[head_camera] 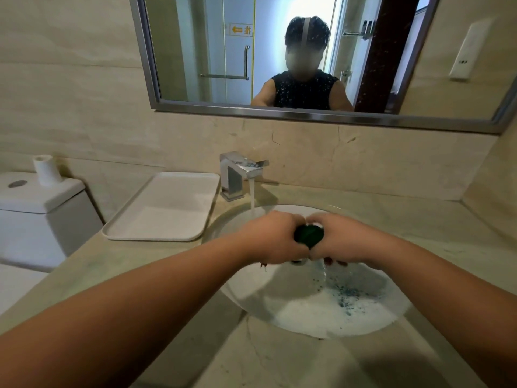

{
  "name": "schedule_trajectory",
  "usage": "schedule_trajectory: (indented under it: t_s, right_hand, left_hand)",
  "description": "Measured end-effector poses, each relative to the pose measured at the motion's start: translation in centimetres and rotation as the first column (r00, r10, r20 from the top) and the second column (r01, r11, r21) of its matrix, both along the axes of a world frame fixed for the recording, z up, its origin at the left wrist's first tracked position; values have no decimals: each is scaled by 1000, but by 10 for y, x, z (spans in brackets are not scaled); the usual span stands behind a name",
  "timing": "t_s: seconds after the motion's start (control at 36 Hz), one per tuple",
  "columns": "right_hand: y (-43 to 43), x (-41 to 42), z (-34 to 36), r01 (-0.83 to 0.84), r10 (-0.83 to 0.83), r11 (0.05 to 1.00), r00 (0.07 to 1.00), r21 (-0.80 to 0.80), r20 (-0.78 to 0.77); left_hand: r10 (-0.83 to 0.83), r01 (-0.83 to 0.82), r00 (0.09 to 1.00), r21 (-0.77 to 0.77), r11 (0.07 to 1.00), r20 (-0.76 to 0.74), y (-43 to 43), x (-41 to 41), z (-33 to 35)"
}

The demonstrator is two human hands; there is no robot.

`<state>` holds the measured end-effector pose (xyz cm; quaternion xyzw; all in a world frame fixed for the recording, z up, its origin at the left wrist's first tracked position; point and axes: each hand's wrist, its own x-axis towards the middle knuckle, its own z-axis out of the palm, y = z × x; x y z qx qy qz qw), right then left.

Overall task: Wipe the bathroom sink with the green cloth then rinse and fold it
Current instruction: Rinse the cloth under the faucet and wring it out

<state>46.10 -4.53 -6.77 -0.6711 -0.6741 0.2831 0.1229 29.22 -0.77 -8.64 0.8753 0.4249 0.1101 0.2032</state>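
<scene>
Over the white oval sink [313, 320] both my hands squeeze the green cloth [308, 235], bunched into a tight wad between them. My left hand [275, 238] grips its left end and my right hand [345, 238] grips its right end, knuckles touching. Only a small dark green patch of cloth shows between the fists. Water drips from the cloth into the basin, where blue specks lie in the foam. The chrome faucet [240, 175] runs a stream just behind my left hand.
A white tray [167, 208] lies on the beige counter [279, 359] left of the sink. A toilet tank [36, 203] with a paper roll [46, 170] stands at far left. A mirror [279, 51] hangs above the backsplash.
</scene>
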Motion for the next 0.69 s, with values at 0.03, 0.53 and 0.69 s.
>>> schedule_trajectory:
  t_s: [0.03, 0.53, 0.69]
  right_hand:
    - [-2, 0, 5, 30, -27, 997, 999, 77, -35]
    - [-22, 42, 42, -667, -144, 11, 736, 745, 661]
    - [-17, 33, 24, -514, -76, 740, 578, 435, 813]
  left_hand:
    - [36, -26, 995, -107, 994, 94, 3, 0, 4]
    - [-140, 497, 867, -855, 147, 479, 21, 18, 75]
    - [-88, 110, 994, -595, 796, 67, -1, 50, 42]
